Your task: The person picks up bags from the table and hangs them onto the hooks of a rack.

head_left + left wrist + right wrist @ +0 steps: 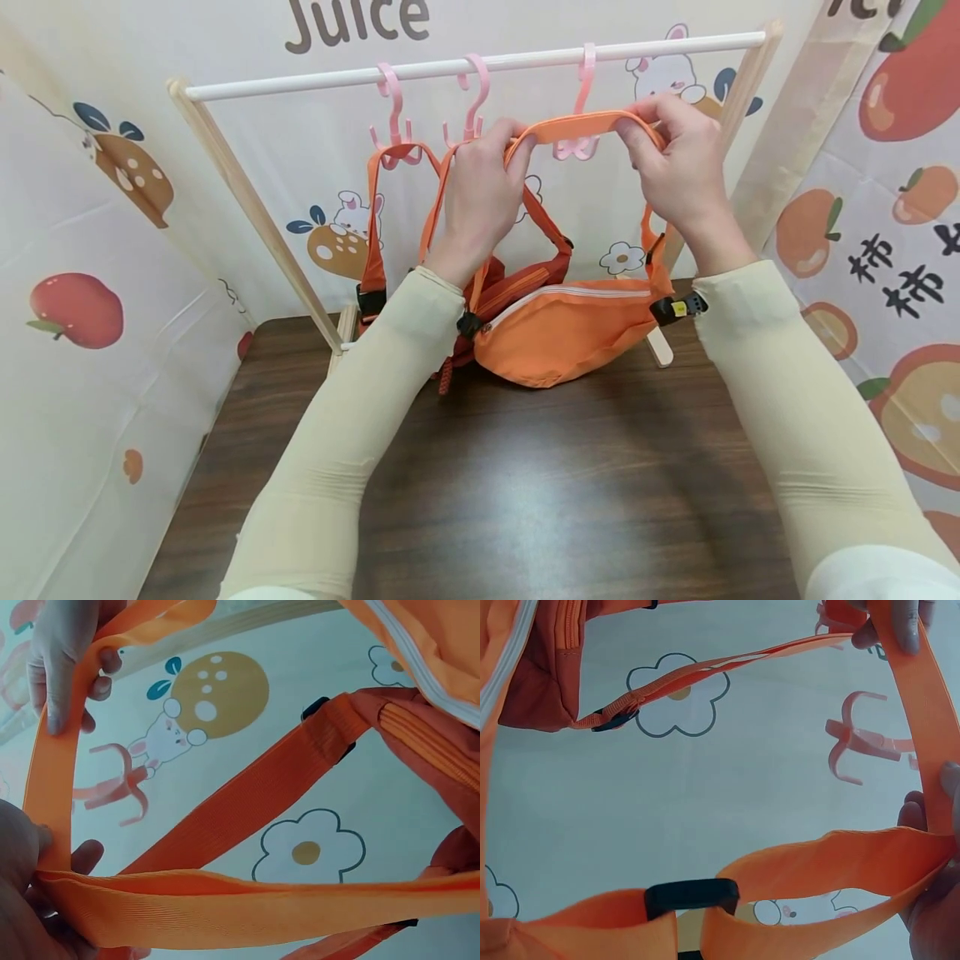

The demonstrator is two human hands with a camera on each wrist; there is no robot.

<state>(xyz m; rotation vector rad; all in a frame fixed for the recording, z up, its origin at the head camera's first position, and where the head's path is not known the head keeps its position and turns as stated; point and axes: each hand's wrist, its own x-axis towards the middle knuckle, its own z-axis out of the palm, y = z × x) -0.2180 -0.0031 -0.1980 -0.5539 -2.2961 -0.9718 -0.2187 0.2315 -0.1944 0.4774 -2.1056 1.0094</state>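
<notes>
An orange waist bag (562,337) with a white zipper hangs by its strap (573,127) from both hands. My left hand (480,196) pinches the strap's left side between thumb and fingers. The strap's right side is gripped by my right hand (681,167), a short taut stretch running between them. Just behind that stretch is a pink hook (576,150) on the rail, partly covered by the strap. In the right wrist view a black slider buckle (691,895) sits on the strap. The bag's black clip (678,308) dangles near my right sleeve.
A white rail (315,81) on a wooden frame (251,204) crosses the back. Darker red-orange bags (517,287) hang from two other pink hooks (394,108), behind the orange one. Below lies a dark wood table (540,483). Printed cloth (97,400) surrounds the sides.
</notes>
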